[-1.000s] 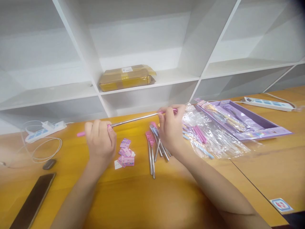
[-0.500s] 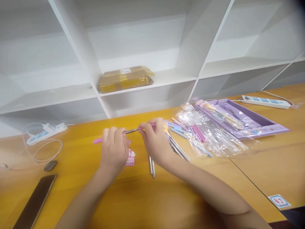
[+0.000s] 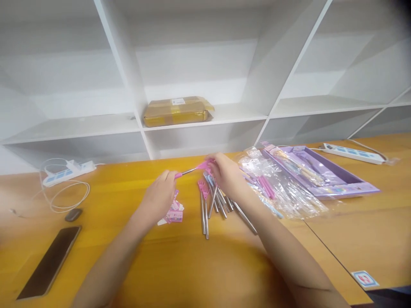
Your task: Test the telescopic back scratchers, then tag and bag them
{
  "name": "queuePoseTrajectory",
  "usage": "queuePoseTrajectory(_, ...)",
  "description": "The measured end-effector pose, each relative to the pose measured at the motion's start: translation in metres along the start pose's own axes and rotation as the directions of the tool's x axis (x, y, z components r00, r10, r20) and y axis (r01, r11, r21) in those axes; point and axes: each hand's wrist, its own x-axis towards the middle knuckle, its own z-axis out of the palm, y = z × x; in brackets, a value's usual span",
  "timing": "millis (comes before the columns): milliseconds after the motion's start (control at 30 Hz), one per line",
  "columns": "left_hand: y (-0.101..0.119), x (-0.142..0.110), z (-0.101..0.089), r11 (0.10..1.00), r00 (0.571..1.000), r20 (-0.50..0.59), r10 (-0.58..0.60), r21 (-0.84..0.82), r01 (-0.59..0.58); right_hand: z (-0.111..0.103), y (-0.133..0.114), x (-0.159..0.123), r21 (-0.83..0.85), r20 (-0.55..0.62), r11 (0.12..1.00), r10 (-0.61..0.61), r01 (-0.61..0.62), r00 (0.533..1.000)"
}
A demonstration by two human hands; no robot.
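Black and flat, a phone-like slab (image 3: pixel 49 262) lies slantwise on the left part of the wooden tabletop (image 3: pixel 192 269), and beyond it is a white power strip (image 3: pixel 69 174) with a looped white cable (image 3: pixel 89 191) beside it. A small dark object (image 3: pixel 73 214) sits between the cable and the slab. Next comes the left hand (image 3: pixel 159 194), its fingers curled closed around the pink grip of a slim stick (image 3: pixel 189 171). Just beside that hand, small pink and white cards (image 3: pixel 175 215) lie in a loose heap, partly hidden. Farther back, a brown taped carton (image 3: pixel 178 111) rests on a white shelf (image 3: pixel 239 113). The stick is held above the table between both hands, its short metal section bare, sloping up slightly toward the right. Under its right end lie two metal rods with pink hand-shaped heads (image 3: pixel 203 194), then a crossed cluster of more metal rods (image 3: pixel 221 203). The right hand (image 3: pixel 226 177) is over these, thumb and fingers pinching the stick's pink head. Right of it, clear plastic bags (image 3: pixel 289 194) lie spread out, with pink tubes (image 3: pixel 266 187) among them, touching a purple open box (image 3: pixel 348 188). Another power strip (image 3: pixel 353 153) stands behind the box, and a square sticker (image 3: pixel 365 279) marks the near table edge.
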Motion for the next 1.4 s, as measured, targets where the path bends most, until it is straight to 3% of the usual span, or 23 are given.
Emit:
queuePoseTrajectory(67, -0.007, 0.003, -0.003, 0.993, 0.996, 0.08, -0.027, -0.115, 0.036, 0.004, 0.007, 0.001, 0.031, 0.003, 1.0, 0.002, -0.002, 1.0)
queuePoseTrajectory(133, -0.015, 0.005, -0.002, 0.953, 0.969, 0.242, -0.055, -0.276, 0.123, 0.01, 0.014, -0.002, 0.063, 0.016, 0.997, 0.035, -0.036, 0.999)
queuePoseTrajectory(233, -0.025, -0.007, 0.021, 0.791, 0.828, 0.56, -0.026, -0.495, 0.359, 0.02, 0.029, -0.019, 0.125, 0.041, 0.986, 0.11, -0.114, 0.993)
queuePoseTrajectory(267, -0.027, -0.015, 0.034, 0.737, 0.795, 0.607, 0.012, -0.543, 0.403, 0.023, 0.034, -0.028, 0.145, 0.063, 0.98, 0.13, -0.138, 0.989)
queuePoseTrajectory(333, -0.027, -0.037, 0.064, 0.619, 0.782, 0.615, 0.105, -0.656, 0.432, 0.028, 0.044, -0.052, 0.178, 0.124, 0.968, 0.154, -0.174, 0.98)
queuePoseTrajectory(467, -0.027, -0.079, 0.109, 0.324, 0.638, 0.713, 0.292, -0.701, 0.635, 0.033, 0.053, -0.098, 0.21, 0.185, 0.965, 0.117, -0.156, 0.976)
queuePoseTrajectory(600, -0.039, -0.083, 0.115, 0.283, 0.485, 0.746, 0.456, -0.638, 0.716, 0.035, 0.051, -0.118, 0.221, 0.256, 0.974, -0.018, -0.04, 0.967)
queuePoseTrajectory(667, -0.044, -0.078, 0.114, 0.279, 0.447, 0.756, 0.478, -0.613, 0.739, 0.037, 0.05, -0.12, 0.221, 0.258, 0.975, -0.025, -0.033, 0.966)
queuePoseTrajectory(833, -0.046, -0.076, 0.114, 0.308, 0.429, 0.771, 0.471, -0.599, 0.739, 0.038, 0.048, -0.12, 0.196, 0.288, 0.976, 0.03, -0.09, 0.957)
queuePoseTrajectory(967, -0.044, -0.079, 0.115, 0.32, 0.435, 0.773, 0.462, -0.603, 0.731, 0.027, 0.061, -0.115, 0.052, 0.273, 0.997, -0.064, 0.052, 0.96)
queuePoseTrajectory(1033, -0.044, -0.08, 0.115, 0.313, 0.459, 0.761, 0.458, -0.621, 0.719, 0.014, 0.077, -0.111, -0.093, 0.205, 0.995, -0.026, 0.046, 0.978)
queuePoseTrajectory(1133, -0.043, -0.08, 0.116, 0.302, 0.492, 0.748, 0.446, -0.643, 0.704, -0.01, 0.105, -0.103, -0.293, 0.098, 0.942, 0.203, -0.167, 0.974)
queuePoseTrajectory(1233, -0.042, -0.08, 0.114, 0.312, 0.503, 0.757, 0.417, -0.639, 0.703, -0.033, 0.131, -0.099, -0.399, 0.01, 0.824, 0.443, -0.403, 0.896)
queuePoseTrajectory(1400, -0.041, -0.081, 0.112, 0.332, 0.535, 0.751, 0.387, -0.655, 0.679, -0.051, 0.154, -0.1, -0.454, -0.061, 0.729, 0.549, -0.513, 0.834)
